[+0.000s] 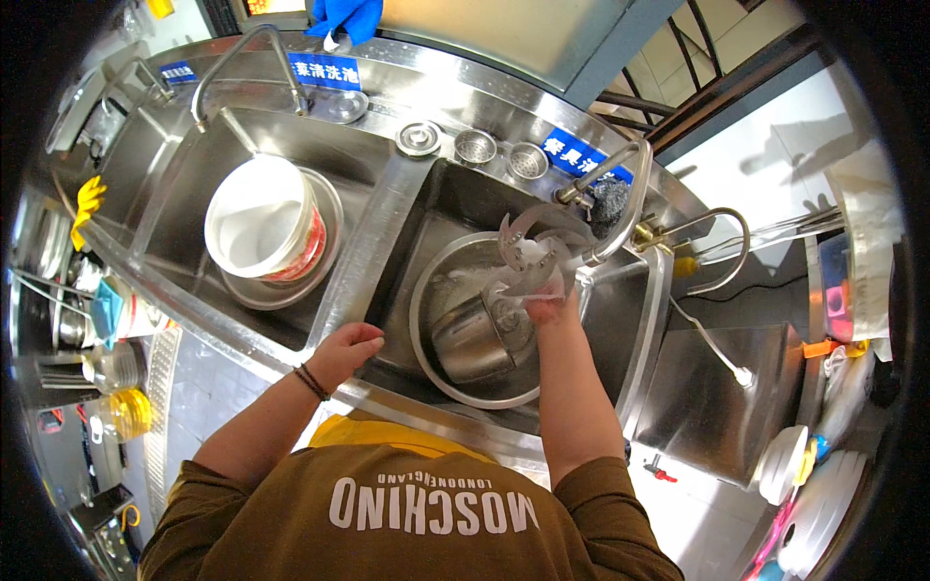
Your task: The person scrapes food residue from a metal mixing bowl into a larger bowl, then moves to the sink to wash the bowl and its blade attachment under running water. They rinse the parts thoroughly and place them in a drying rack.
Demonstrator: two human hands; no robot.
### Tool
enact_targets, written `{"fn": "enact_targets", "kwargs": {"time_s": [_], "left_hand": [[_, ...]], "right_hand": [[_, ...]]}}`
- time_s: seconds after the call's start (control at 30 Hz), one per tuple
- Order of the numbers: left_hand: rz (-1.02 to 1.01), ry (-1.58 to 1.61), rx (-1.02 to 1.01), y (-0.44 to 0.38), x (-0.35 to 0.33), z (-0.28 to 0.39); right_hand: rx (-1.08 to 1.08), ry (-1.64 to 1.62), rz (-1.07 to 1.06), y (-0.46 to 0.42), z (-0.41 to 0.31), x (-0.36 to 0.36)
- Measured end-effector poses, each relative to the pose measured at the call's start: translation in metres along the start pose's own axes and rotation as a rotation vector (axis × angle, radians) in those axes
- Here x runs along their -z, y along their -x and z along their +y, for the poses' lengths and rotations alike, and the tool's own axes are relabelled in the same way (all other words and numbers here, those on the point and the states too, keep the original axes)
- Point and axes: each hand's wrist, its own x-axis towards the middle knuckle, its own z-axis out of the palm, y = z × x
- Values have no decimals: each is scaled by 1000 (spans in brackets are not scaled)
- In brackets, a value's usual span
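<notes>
My right hand [551, 301] holds a translucent plastic part with curved blades [534, 250], beneath the spout of a metal faucet [639, 196]. Below it, a round stainless steel basin [420, 312] stands in the right sink bowl. A metal cylindrical container [468, 345] lies tilted in that basin, with water around it. My left hand [345, 356] is at the front end of the steel divider [374, 232] between the sink bowls. Its fingers are curled together and nothing shows in them; a dark bracelet circles the wrist.
A white bucket [254, 218] stands in a metal basin [330, 207] in the left sink bowl. Two drain strainers [528, 161] and a round drain cover [419, 138] sit on the back ledge. Dark scouring mesh [610, 203] lies by the faucet. A yellow glove [89, 207] hangs on the left.
</notes>
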Motion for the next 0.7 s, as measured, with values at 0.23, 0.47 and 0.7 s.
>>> {"fn": "enact_targets", "kwargs": {"time_s": [0.23, 0.47, 0.7], "left_hand": [[-49, 6, -6, -5, -2, 0], [-78, -18, -38, -11, -8, 1], [-69, -32, 25, -5, -7, 4]], "right_hand": [[-15, -51, 76, 10, -4, 39], [-82, -283, 144, 13, -5, 92], [-100, -252, 167, 18, -1, 107]]}}
